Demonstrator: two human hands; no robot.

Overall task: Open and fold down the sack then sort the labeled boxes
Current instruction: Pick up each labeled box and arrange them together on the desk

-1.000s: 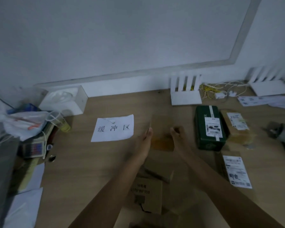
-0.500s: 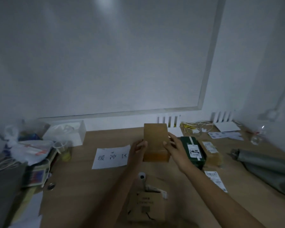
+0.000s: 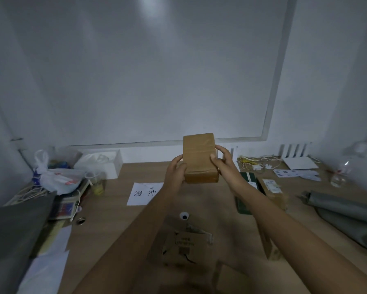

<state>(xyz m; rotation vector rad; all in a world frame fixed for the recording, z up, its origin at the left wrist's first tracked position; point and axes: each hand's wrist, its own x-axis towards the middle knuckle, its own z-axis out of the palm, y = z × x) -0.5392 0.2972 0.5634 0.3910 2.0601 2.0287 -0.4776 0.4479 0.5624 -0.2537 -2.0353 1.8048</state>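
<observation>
Your left hand [image 3: 175,174] and right hand [image 3: 222,164] grip the brown box [image 3: 199,159] above the bench [image 3: 114,213], fingers [image 3: 214,161] curled round its sides.

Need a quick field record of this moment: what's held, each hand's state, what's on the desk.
held item: brown taped box, raised above the desk, no label on the visible face
left hand: grips the box's left edge
right hand: grips the box's right edge
right of the arms: green box and labeled brown box
near edge: labeled cardboard box
paper sign: flat on desk, partly hidden by left arm
</observation>
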